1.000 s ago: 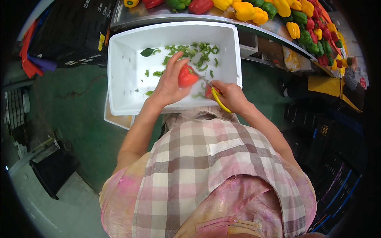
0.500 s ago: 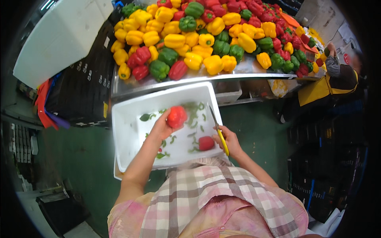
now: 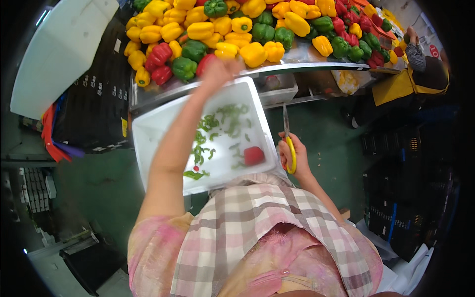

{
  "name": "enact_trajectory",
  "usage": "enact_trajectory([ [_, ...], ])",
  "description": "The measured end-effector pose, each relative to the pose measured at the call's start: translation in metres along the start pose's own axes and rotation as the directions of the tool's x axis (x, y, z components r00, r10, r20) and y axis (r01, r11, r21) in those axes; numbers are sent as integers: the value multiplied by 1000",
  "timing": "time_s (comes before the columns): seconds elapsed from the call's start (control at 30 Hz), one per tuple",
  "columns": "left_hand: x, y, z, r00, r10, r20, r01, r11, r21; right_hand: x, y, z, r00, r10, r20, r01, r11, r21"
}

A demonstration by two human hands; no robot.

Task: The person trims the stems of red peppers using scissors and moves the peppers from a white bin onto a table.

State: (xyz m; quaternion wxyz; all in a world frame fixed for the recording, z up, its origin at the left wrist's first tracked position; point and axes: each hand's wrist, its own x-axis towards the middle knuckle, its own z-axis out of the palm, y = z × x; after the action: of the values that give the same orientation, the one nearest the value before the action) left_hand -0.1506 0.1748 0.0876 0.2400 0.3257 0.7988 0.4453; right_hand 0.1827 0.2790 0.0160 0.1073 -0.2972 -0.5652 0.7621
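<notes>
My left hand is stretched over the far rim of the white foam box, at the table's edge beside a red bell pepper. Motion blurs its fingers, so whether it grips anything is unclear. To the right of the box, my right hand is closed around yellow-handled scissors, blades pointing away from me. Inside the box lie cut green stems and a red bell pepper near the right wall. My left forearm covers part of the box.
Yellow peppers, with green and red ones, are heaped on the metal table. Black crates are stacked at left beside a white panel. A person in a yellow apron stands at far right. More dark crates line the right.
My left hand has gone from above the box to the table edge, and the red pepper it held is out of sight. My right hand, with the scissors, has moved slightly right, outside the box.
</notes>
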Motion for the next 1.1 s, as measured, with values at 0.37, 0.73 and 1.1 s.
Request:
enact_trajectory([
  [0.37, -140, -152, 234, 841, -221, 494, -96, 837, 538, 3, 17, -8, 993, 119, -29, -118, 993, 30],
  [0.73, -127, -174, 217, 845, -278, 456, 74, 907, 414, 7, 16, -9, 993, 103, 57, -104, 995, 13],
  [1.1, -134, -137, 71, 979, -195, 62, 34, -148, -988, 12, -1, -4, 942, -292, 167, 337, 812, -477],
])
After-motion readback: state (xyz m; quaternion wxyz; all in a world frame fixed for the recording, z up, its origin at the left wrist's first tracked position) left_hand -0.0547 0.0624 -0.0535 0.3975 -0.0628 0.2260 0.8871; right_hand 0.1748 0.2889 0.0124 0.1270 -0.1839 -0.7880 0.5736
